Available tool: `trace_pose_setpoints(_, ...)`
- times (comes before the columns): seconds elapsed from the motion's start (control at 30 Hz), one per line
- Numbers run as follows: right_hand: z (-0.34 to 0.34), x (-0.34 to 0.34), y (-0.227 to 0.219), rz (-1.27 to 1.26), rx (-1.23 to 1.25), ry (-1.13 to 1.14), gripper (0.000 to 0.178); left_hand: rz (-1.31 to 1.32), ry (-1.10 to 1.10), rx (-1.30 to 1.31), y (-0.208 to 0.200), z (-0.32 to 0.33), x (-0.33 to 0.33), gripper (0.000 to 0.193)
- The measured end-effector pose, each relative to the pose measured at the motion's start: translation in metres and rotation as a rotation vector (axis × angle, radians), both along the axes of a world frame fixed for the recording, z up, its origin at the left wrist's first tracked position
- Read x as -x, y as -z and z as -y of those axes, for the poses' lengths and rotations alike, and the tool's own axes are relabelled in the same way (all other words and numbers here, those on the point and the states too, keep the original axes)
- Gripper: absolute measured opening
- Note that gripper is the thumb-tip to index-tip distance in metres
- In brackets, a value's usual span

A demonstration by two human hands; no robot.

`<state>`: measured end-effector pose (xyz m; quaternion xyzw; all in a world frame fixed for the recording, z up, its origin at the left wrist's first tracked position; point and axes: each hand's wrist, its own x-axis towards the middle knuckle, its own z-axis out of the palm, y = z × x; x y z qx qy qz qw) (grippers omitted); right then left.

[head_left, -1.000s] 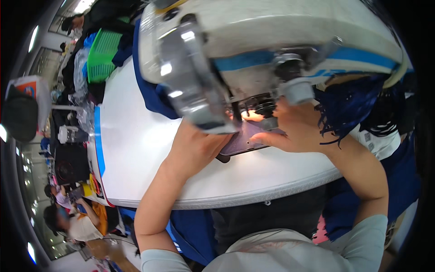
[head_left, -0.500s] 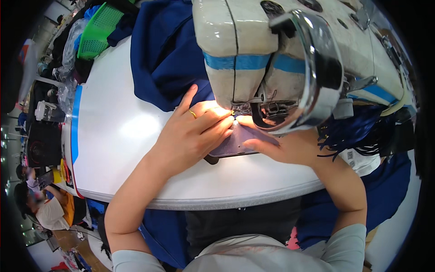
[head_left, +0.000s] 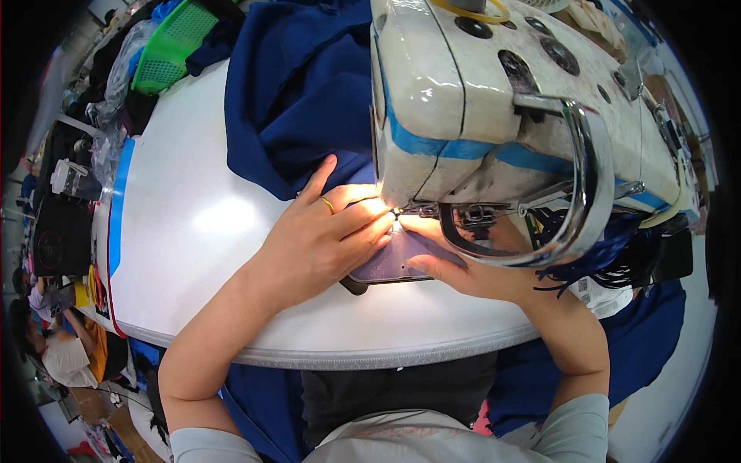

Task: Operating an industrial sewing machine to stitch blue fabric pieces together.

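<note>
My left hand (head_left: 320, 243) reaches to the needle area of a sewing machine (head_left: 440, 92), wearing a gold ring. Its fingertips are pressed together at the lit spot, seemingly on an edge of the navy blue fabric (head_left: 297, 100); its little finger stretches over the fabric, and its thumb is hidden. My right hand (head_left: 494, 270) lies over the metal plate (head_left: 382, 258), index finger and thumb apart. That index fingertip nearly meets the left fingertips. A curved chrome guard (head_left: 598, 177) passes in front of the right hand and hides its other fingers.
The white table (head_left: 193, 285) has a curved front edge. A green basket (head_left: 174, 46) stands at the back left. Dark blue strips (head_left: 602, 239) hang at the machine's right, above more navy cloth (head_left: 641, 339). A person (head_left: 69, 355) sits far left.
The view has shifted, so the machine and guard appear farther right and lower. Both hands stay at the needle area in nearly the same pose.
</note>
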<state>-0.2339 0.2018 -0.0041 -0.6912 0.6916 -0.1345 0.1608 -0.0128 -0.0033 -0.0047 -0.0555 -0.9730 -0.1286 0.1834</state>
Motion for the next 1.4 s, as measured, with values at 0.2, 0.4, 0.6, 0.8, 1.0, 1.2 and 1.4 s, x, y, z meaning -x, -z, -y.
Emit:
trace_pose_setpoints(0.2,0.0,0.002,-0.003,-0.041,-0.029,0.001,0.051,-0.039,0.003,0.058,-0.004,-0.001,0.001,0.027)
trace_pose_setpoints(0.4,0.001,0.0,-0.003,-0.043,-0.073,0.008,0.052,-0.074,-0.001,0.136,-0.005,-0.001,0.004,0.028)
trace_pose_setpoints(0.6,0.003,0.001,0.003,-0.005,0.085,-0.021,0.049,-0.073,0.003,0.06,-0.004,0.005,-0.001,0.028)
trace_pose_setpoints(0.8,-0.004,0.005,0.003,0.023,0.107,0.017,0.05,-0.096,0.012,0.087,-0.007,0.001,0.005,0.029)
trace_pose_setpoints(1.0,0.005,0.006,-0.001,0.011,0.137,-0.005,0.047,-0.083,-0.004,0.101,-0.001,0.0,0.006,0.025)
trace_pose_setpoints(1.2,0.019,0.007,-0.006,0.158,0.386,-0.04,0.03,-0.063,-0.023,0.1,-0.004,0.001,0.006,0.02)
trace_pose_setpoints(1.4,0.009,0.033,0.005,0.152,0.163,-0.108,0.043,-0.096,-0.036,0.113,-0.009,0.001,0.01,0.02)
